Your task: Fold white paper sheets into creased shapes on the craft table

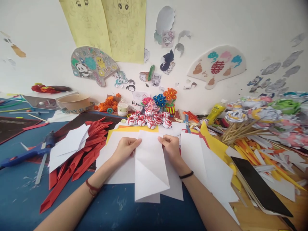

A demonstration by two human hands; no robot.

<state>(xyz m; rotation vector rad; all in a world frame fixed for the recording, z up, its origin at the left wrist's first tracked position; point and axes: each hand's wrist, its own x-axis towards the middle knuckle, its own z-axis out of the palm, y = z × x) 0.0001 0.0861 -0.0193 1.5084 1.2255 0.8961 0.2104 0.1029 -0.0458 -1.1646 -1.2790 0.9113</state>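
pinching the top edge of a folded white paper [150, 166], the left hand [125, 148] and right hand [171, 147] are holding it flat on the blue tabletop [115, 208], beside red paper strips [79, 160].

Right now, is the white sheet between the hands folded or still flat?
Folded. The white sheet shows diagonal creases and overlapping flaps meeting in a point near its lower edge. The left hand and right hand pinch its top edge.

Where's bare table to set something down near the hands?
Bare blue table lies between the forearms, below the folded white paper, bordered left by the red paper strips. Another patch sits below the glue gun. Right of the right hand, sheets, sticks and a black tablet crowd everything.
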